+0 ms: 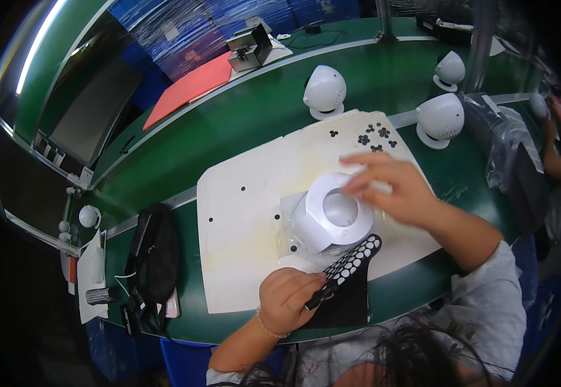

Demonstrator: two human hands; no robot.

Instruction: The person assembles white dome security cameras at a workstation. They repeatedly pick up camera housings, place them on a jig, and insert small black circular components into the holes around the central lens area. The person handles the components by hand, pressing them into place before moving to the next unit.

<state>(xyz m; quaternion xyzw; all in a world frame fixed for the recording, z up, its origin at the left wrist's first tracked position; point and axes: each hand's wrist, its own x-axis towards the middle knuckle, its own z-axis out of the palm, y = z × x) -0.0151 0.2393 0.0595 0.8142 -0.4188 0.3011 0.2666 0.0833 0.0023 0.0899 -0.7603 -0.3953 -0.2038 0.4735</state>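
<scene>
My left hand (287,293) is closed on one end of a black strip (354,259) covered with rows of white round spots. The strip slants up to the right, just in front of a white rounded housing (319,233). That housing has a wide round opening facing up and rests on clear plastic film (289,205). Over the opening's right rim is my right hand (390,187), blurred by motion. Its fingers are stretched and spread, with nothing visible between them. Whether a fingertip touches the rim is unclear.
A pale board (235,258) lies on the green table, with scattered black dots and black pad clusters (364,139). White rounded devices (325,90) stand along its far side. A black bag (154,258) lies left, a clear plastic bag (501,155) right. Another person's arm (554,161) shows at far right.
</scene>
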